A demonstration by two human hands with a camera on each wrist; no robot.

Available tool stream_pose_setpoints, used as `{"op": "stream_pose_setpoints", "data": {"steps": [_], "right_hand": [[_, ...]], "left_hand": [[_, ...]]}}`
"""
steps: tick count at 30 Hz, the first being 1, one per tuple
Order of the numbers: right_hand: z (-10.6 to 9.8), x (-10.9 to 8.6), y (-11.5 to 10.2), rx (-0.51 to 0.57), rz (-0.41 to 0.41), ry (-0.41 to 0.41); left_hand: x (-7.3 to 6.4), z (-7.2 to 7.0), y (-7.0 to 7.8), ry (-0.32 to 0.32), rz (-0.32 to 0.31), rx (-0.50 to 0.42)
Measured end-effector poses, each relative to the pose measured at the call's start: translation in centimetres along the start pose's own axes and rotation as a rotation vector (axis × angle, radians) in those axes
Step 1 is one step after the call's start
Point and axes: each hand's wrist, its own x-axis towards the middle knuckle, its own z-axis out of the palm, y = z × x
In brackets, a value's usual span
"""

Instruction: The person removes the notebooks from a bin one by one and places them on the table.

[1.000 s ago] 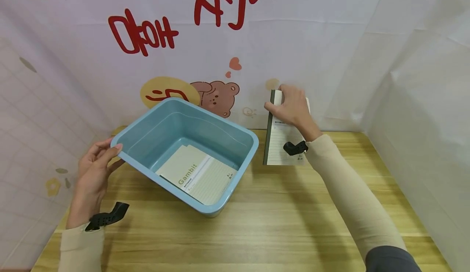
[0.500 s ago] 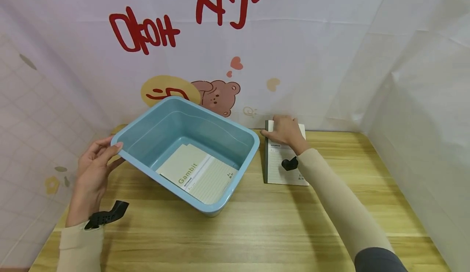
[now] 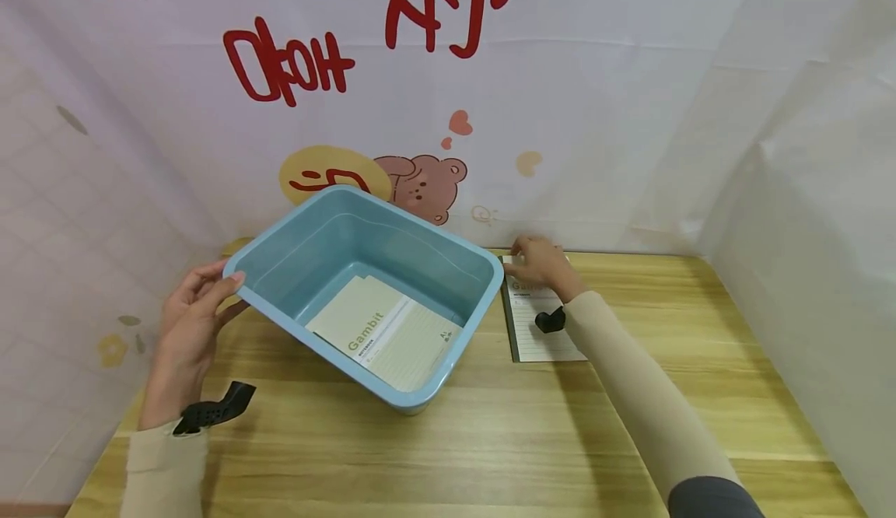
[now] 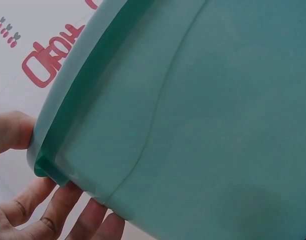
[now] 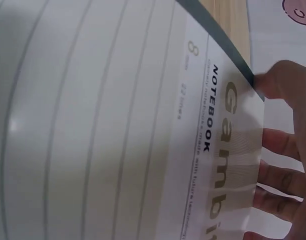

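Note:
My left hand grips the left corner of a light blue plastic basin, thumb on the rim and fingers under it; the left wrist view shows the basin's outer wall beside these fingers. The basin stands tilted, its mouth facing me. Inside lies a pale Gambit notebook, another cover edge showing behind it. To the right, my right hand holds a second notebook with a dark spine by its far edge, low at the table. In the right wrist view the thumb is at the spine corner and the fingertips meet the edge.
A wood-grain table bears everything. A white printed sheet with red lettering and a bear hangs behind the table, with white side sheets at left and right. Each wrist wears a black strap mount.
My right hand has lowered the second notebook from a raised, steep position to the table beside the basin. The left hand and basin stay put; the head view has shifted slightly.

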Motion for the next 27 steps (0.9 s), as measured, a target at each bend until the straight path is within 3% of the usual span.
{"op": "stream_pose_setpoints", "data": {"steps": [12, 27], "right_hand": [[-0.9, -0.6, 0.8, 0.113, -0.053, -0.004], [-4.9, -1.1, -1.2, 0.199, -0.101, -0.022]], "left_hand": [[0.2, -0.1, -0.4, -0.016, 0.0, 0.0], [-0.1, -0.1, 0.0, -0.041, 0.005, 0.007]]}}
